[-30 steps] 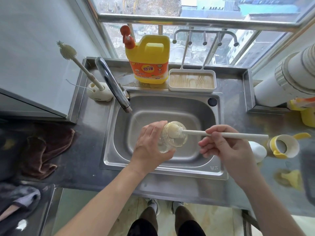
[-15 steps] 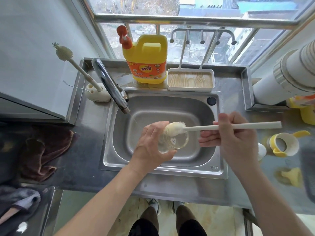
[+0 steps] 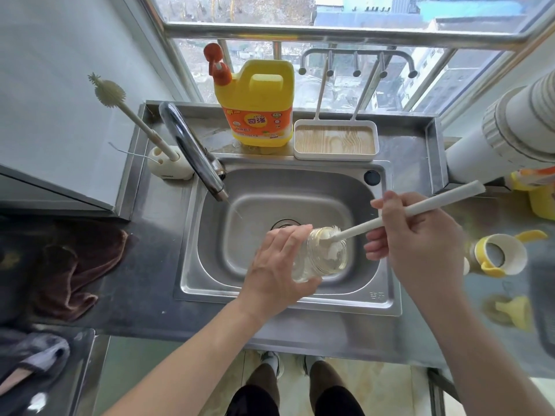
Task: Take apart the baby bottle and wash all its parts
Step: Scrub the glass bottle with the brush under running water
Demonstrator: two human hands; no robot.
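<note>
My left hand [image 3: 276, 265] grips the clear glass bottle body [image 3: 322, 255] over the steel sink [image 3: 387, 298], with its mouth turned to the right. My right hand [image 3: 420, 235] holds the long white bottle brush [image 3: 420, 208] by its handle. The brush head is inside the bottle's mouth and the handle slants up to the right. On the counter to the right lie the yellow and white bottle collar with handles [image 3: 501, 255], a yellowish nipple [image 3: 513, 313] and part of a white cap [image 3: 466, 265].
A chrome tap [image 3: 192, 151] lets a thin stream fall into the sink. A yellow detergent jug [image 3: 258, 103] and a white drying rack tray [image 3: 335, 140] stand behind the sink. A second brush in a holder [image 3: 168, 166] is at the left, and a brown cloth [image 3: 72, 271] lies on the left counter.
The brush handle has tilted from level to slanting up to the right, and my right hand rose with it. The bottle has dropped slightly and the brush head sits deeper in it.
</note>
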